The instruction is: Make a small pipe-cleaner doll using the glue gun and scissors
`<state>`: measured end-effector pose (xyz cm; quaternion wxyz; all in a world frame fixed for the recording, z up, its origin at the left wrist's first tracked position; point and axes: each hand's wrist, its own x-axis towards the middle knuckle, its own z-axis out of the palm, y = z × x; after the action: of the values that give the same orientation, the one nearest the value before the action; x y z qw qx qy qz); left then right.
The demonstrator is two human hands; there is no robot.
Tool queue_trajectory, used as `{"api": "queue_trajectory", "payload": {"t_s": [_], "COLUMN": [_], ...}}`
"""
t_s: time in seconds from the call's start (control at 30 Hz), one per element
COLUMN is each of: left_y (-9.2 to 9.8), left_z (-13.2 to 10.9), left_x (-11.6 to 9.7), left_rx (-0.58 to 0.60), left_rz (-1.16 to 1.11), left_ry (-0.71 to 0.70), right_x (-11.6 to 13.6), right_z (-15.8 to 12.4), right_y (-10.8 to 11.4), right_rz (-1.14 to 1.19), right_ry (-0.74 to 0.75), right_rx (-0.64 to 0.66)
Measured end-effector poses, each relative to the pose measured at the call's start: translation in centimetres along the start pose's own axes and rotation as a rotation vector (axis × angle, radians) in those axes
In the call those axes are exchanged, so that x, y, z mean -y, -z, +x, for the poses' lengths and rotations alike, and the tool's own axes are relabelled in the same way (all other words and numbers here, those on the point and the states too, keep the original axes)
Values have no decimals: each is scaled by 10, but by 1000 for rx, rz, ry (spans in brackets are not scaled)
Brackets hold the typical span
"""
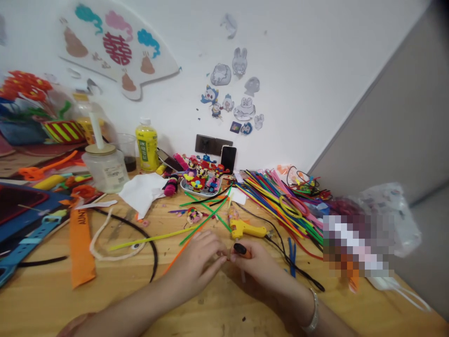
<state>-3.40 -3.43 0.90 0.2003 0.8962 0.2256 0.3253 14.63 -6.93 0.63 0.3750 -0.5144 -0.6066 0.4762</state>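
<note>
My right hand (257, 264) is closed around a tool with a black-and-orange handle (242, 251); its working end is hidden. Close beside it, my left hand (203, 257) has thumb and fingertips pinched together, and what they hold is too small to make out. The two hands nearly meet above the wooden table (196, 313). Just beyond my right hand lies a yellow glue gun (247, 229). A pale stick (243, 276) shows below my right fingers. Green pipe cleaners (206, 220) and a yellow pipe cleaner (154, 238) lie past my left hand, near a small colourful figure (194, 215).
A tray of colourful figures (201, 180) stands at the back by a phone (228, 160). A pile of pipe cleaners (277, 201) lies right of it. Leftward are a yellow bottle (146, 145), a lidded jar (105, 168) and an orange strip (81, 248). A black cable (298, 269) crosses the right side.
</note>
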Motion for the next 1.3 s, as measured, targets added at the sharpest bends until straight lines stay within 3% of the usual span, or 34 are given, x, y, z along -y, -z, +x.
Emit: {"api": "queue_trajectory", "payload": {"t_s": [0.47, 0.73, 0.97, 1.1, 1.3], "left_y": [3, -3, -12, -14, -16], "left_z": [1, 0, 0, -3, -1], "left_x": [-3, -3, -6, -5, -6], "left_rx": [59, 73, 20, -45, -49], "left_rz": [-25, -294, -612, -661, -722], "left_ry": [-46, 150, 338, 388, 415], "right_x": [10, 8, 6, 6, 10], "right_z": [-6, -6, -7, -8, -10], "right_y": [2, 3, -1, -2, -5], "right_rz": [109, 169, 174, 172, 164], "right_ry": [-156, -88, 58, 86, 65], "right_rx": [95, 81, -25, -63, -74]}}
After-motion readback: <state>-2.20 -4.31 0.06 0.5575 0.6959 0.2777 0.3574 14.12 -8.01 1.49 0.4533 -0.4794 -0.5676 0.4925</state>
